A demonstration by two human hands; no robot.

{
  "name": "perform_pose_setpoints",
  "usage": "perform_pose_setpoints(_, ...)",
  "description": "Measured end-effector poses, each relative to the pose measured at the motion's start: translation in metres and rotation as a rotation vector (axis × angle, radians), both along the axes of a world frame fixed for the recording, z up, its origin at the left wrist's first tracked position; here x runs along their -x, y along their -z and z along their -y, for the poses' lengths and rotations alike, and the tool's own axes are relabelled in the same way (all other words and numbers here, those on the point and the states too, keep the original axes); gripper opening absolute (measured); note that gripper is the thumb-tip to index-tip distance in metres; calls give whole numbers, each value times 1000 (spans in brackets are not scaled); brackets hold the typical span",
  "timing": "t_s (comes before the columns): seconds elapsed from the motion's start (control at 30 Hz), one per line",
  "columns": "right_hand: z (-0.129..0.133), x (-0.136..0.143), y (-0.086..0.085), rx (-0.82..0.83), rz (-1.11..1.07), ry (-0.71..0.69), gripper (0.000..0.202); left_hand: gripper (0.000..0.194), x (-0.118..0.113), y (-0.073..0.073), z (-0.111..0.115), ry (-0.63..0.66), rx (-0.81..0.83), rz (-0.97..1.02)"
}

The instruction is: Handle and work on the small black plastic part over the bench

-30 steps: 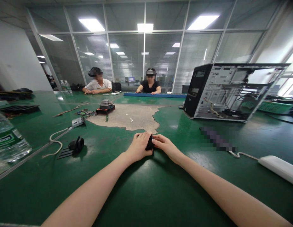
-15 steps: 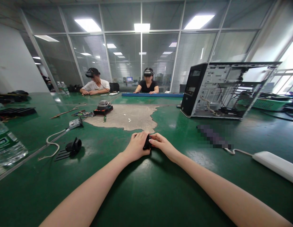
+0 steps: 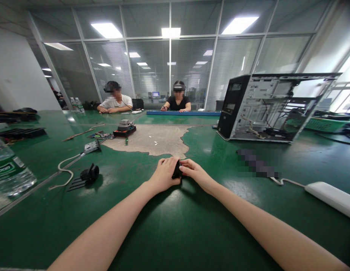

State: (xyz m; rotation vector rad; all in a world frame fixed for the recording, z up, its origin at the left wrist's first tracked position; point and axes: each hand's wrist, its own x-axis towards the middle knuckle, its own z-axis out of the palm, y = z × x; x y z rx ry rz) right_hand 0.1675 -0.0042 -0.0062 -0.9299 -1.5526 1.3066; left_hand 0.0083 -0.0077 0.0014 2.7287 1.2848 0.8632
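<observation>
A small black part (image 3: 177, 170), its kind hidden by my fingers, is held just above or on the green tabletop (image 3: 175, 226). My left hand (image 3: 164, 175) wraps round it from the left, thumb underneath and fingers over the top. From the right, my right hand (image 3: 195, 172) pinches the near edge of the same part with bent fingers and thumb. Off to the left lies a black plastic piece (image 3: 90, 174) with slats and a round end. Beyond my hands is a bare, peeled patch (image 3: 163, 139) in the green surface.
An opened computer case (image 3: 265, 109) stands at the right, near a white power strip (image 3: 330, 195) and a green basket (image 3: 327, 124). A water bottle (image 3: 11, 169), a metal bracket with cable (image 3: 92, 146) and a heatsink-like unit (image 3: 124, 128) lie left. Two people sit across.
The view has shifted slightly, so the surroundings sit a little further right. Both my hands keep the same hold on the black part. A hand of the person in black has risen slightly.
</observation>
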Motion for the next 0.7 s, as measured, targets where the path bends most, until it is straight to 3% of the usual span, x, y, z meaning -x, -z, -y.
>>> perform_pose_setpoints(0.17,7,0,-8,-18,-33,-52,31,54,0,-1,0,5,-13,3)
perform_pose_setpoints(0.43,-1,2,3,-14,1,27,27,55,1,1,-1,2,-10,5)
perform_pose_setpoints(0.7,5,1,-5,-27,-27,-34,30,55,0,0,0,-2,0,4)
